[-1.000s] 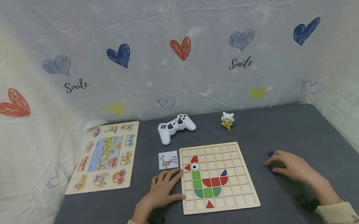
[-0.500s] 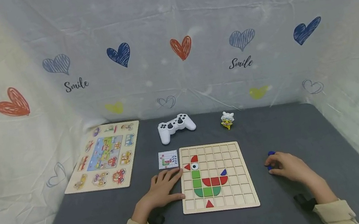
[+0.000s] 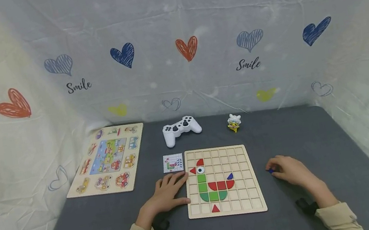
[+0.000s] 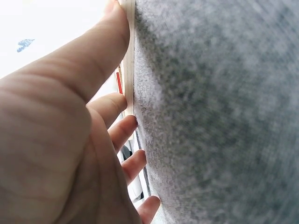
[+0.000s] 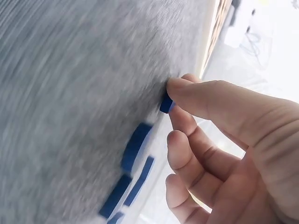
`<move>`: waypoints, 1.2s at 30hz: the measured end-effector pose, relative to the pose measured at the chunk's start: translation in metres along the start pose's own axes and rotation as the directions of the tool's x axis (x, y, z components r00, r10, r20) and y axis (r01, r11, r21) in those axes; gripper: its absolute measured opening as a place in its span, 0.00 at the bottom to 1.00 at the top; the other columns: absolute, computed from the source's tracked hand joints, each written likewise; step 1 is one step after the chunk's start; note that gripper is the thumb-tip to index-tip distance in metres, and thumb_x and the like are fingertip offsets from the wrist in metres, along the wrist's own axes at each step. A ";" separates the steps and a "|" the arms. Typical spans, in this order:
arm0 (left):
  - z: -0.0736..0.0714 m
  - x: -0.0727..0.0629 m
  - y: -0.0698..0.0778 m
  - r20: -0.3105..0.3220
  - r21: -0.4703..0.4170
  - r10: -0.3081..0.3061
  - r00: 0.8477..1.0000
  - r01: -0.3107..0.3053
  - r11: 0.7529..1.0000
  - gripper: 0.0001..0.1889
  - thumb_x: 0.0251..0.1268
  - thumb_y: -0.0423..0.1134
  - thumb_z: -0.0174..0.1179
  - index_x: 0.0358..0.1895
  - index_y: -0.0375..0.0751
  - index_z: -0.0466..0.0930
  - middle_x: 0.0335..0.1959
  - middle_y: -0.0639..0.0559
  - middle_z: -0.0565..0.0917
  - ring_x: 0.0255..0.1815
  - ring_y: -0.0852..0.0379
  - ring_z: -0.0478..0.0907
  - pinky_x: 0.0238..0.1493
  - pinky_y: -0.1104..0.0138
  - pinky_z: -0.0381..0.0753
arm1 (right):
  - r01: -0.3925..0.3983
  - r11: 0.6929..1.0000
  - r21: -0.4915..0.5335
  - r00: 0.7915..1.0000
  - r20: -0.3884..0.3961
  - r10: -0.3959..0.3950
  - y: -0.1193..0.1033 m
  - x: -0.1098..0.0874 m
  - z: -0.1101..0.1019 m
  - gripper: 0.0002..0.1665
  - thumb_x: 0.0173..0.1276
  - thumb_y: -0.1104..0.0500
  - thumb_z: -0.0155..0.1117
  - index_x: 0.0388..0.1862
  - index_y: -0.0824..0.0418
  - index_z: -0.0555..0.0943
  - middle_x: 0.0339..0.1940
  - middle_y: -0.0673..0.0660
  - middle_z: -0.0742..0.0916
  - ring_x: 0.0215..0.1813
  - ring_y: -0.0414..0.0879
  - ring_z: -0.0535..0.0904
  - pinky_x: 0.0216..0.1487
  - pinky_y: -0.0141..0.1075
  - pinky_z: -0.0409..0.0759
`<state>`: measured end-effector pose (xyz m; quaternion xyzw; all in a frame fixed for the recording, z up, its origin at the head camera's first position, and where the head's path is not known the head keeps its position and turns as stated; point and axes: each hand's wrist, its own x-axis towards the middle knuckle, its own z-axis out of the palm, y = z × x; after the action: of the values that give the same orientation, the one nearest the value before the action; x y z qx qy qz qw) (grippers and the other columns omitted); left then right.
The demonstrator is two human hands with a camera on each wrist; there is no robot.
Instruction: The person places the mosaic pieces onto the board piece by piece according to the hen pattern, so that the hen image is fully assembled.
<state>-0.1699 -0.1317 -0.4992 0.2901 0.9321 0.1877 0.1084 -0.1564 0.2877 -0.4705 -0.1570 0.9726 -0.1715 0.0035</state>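
A wooden grid board (image 3: pixel 240 162) lies on the dark table, with green and red pieces, a round eye piece (image 3: pixel 200 170) and one blue piece (image 3: pixel 230 176) forming a bird. Along its left edge rests my left hand (image 3: pixel 165 196), fingers spread and relaxed, thumb and fingertips at the rim (image 4: pixel 129 60). To the right of the board, my right hand (image 3: pixel 289 170) pinches a small blue puzzle piece (image 5: pixel 166 102) between thumb and index finger, close over the cloth. Several more blue pieces (image 5: pixel 136 147) lie below that hand in the right wrist view; the hand hides them in the head view.
A small pattern card (image 3: pixel 173 163) with a bird lies at the board's upper left. Behind stand a white game controller (image 3: pixel 182 130) and a small figurine (image 3: pixel 234 122). A vehicle puzzle board (image 3: pixel 104 159) lies at the far left. A heart-printed curtain (image 3: pixel 222 80) encloses the table.
My right hand has pinched a blue piece from among the others and moved slightly left, toward the board. The left hand keeps its place at the board's edge.
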 end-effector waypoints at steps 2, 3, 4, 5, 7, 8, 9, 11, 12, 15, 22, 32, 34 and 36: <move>-0.001 0.000 0.000 0.001 -0.002 0.000 1.000 0.000 1.000 0.42 0.57 0.62 0.56 0.73 0.51 0.54 0.70 0.51 0.57 0.67 0.43 0.53 0.61 0.42 0.50 | 0.011 1.000 0.003 1.000 -0.007 -0.011 -0.003 0.003 0.000 0.09 0.54 0.64 0.69 0.34 0.53 0.83 0.29 0.48 0.81 0.28 0.38 0.72 0.28 0.35 0.70; -0.001 0.000 0.001 0.002 -0.002 0.001 1.000 -0.001 1.000 0.42 0.57 0.62 0.56 0.73 0.51 0.53 0.71 0.51 0.57 0.67 0.43 0.53 0.61 0.42 0.50 | 0.016 1.000 0.004 1.000 -0.012 -0.016 -0.005 0.004 0.001 0.09 0.54 0.64 0.69 0.34 0.53 0.83 0.29 0.48 0.81 0.27 0.37 0.71 0.28 0.34 0.69; -0.001 0.000 0.001 0.003 -0.001 0.000 1.000 0.000 1.000 0.42 0.57 0.62 0.56 0.73 0.51 0.53 0.71 0.51 0.57 0.67 0.43 0.53 0.61 0.42 0.50 | 0.020 1.000 0.002 1.000 -0.018 -0.020 -0.006 0.005 0.001 0.09 0.54 0.64 0.69 0.34 0.52 0.83 0.29 0.47 0.81 0.27 0.36 0.71 0.28 0.34 0.69; -0.001 0.000 0.001 0.003 0.001 0.001 1.000 -0.001 1.000 0.42 0.57 0.62 0.56 0.73 0.51 0.53 0.71 0.51 0.57 0.67 0.43 0.53 0.61 0.42 0.50 | 0.025 1.000 0.003 0.999 -0.022 -0.024 -0.008 0.007 0.002 0.09 0.54 0.64 0.69 0.34 0.52 0.83 0.29 0.47 0.81 0.26 0.36 0.70 0.27 0.33 0.69; -0.002 0.000 0.002 -0.001 0.002 0.003 1.000 -0.003 1.000 0.42 0.57 0.62 0.57 0.73 0.50 0.54 0.70 0.50 0.58 0.67 0.43 0.53 0.61 0.42 0.50 | 0.031 0.999 0.007 0.999 -0.027 -0.031 -0.010 0.009 0.002 0.09 0.54 0.64 0.69 0.35 0.52 0.83 0.29 0.47 0.81 0.25 0.35 0.68 0.26 0.32 0.67; -0.003 0.001 0.002 -0.004 0.004 0.004 1.000 -0.004 1.000 0.42 0.57 0.62 0.57 0.72 0.50 0.54 0.70 0.50 0.58 0.67 0.43 0.53 0.60 0.42 0.50 | 0.033 0.999 0.010 0.999 -0.029 -0.033 -0.012 0.010 0.003 0.10 0.54 0.64 0.69 0.35 0.52 0.83 0.29 0.47 0.81 0.25 0.34 0.68 0.26 0.31 0.67; -0.003 0.001 0.002 -0.005 0.005 0.006 1.000 -0.006 1.000 0.42 0.57 0.62 0.57 0.72 0.50 0.54 0.70 0.50 0.58 0.67 0.42 0.53 0.60 0.42 0.50 | 0.035 0.999 0.015 0.999 -0.029 -0.035 -0.013 0.012 0.003 0.10 0.54 0.64 0.69 0.35 0.53 0.83 0.30 0.47 0.81 0.25 0.34 0.67 0.26 0.31 0.67; -0.004 0.001 0.003 -0.009 0.006 0.007 1.000 -0.007 1.000 0.42 0.57 0.61 0.57 0.72 0.49 0.55 0.70 0.49 0.58 0.66 0.42 0.54 0.60 0.41 0.51 | 0.039 0.999 0.026 0.999 -0.024 -0.039 -0.017 0.014 0.003 0.10 0.55 0.63 0.69 0.36 0.54 0.83 0.30 0.48 0.81 0.24 0.35 0.67 0.26 0.30 0.66; -0.004 0.001 0.003 -0.008 0.004 0.007 1.000 -0.007 1.000 0.42 0.57 0.61 0.58 0.72 0.49 0.55 0.70 0.49 0.58 0.66 0.42 0.54 0.60 0.41 0.51 | 0.040 0.999 0.032 0.999 -0.021 -0.039 -0.018 0.016 0.004 0.10 0.55 0.63 0.69 0.37 0.54 0.83 0.30 0.48 0.81 0.25 0.35 0.67 0.26 0.30 0.66; -0.005 0.000 0.004 -0.001 -0.004 0.003 1.000 -0.003 1.000 0.42 0.57 0.61 0.58 0.72 0.49 0.54 0.70 0.49 0.58 0.67 0.42 0.53 0.61 0.41 0.50 | 0.039 0.998 0.040 0.999 -0.012 -0.039 -0.024 0.020 0.005 0.11 0.56 0.63 0.69 0.39 0.56 0.83 0.30 0.48 0.81 0.25 0.36 0.67 0.27 0.30 0.67; -0.004 -0.001 0.005 -0.013 -0.008 0.011 1.000 -0.011 1.000 0.42 0.57 0.60 0.58 0.72 0.48 0.55 0.70 0.49 0.59 0.66 0.41 0.54 0.60 0.41 0.51 | 0.068 0.997 0.044 0.998 -0.012 -0.067 -0.035 0.029 0.008 0.12 0.56 0.62 0.69 0.41 0.56 0.84 0.32 0.48 0.81 0.28 0.36 0.70 0.29 0.31 0.68; -0.003 -0.001 0.003 -0.006 -0.003 0.008 1.000 -0.008 1.000 0.42 0.57 0.61 0.57 0.72 0.49 0.55 0.70 0.49 0.58 0.67 0.42 0.53 0.60 0.41 0.50 | 0.120 0.991 0.065 0.993 -0.019 -0.119 -0.047 0.038 0.013 0.12 0.56 0.63 0.69 0.41 0.55 0.84 0.33 0.49 0.82 0.27 0.36 0.69 0.28 0.31 0.67; -0.003 -0.001 0.003 -0.001 -0.007 0.004 1.000 -0.004 1.000 0.42 0.57 0.61 0.57 0.72 0.50 0.54 0.70 0.50 0.58 0.67 0.42 0.53 0.61 0.41 0.50 | 0.127 0.989 0.071 0.992 -0.012 -0.127 -0.048 0.040 0.015 0.12 0.57 0.64 0.68 0.41 0.54 0.84 0.34 0.49 0.82 0.26 0.35 0.68 0.27 0.30 0.67; -0.003 -0.001 0.003 0.006 -0.008 0.001 1.000 -0.001 1.000 0.42 0.57 0.62 0.57 0.72 0.50 0.54 0.70 0.50 0.58 0.67 0.42 0.53 0.61 0.41 0.50 | 0.138 0.988 0.076 0.990 -0.009 -0.138 -0.049 0.042 0.017 0.12 0.57 0.65 0.67 0.41 0.54 0.84 0.35 0.49 0.82 0.26 0.34 0.68 0.27 0.30 0.66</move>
<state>-0.1684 -0.1307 -0.4951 0.2907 0.9310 0.1905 0.1120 -0.1802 0.2252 -0.4679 -0.2234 0.9522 -0.2084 -0.0042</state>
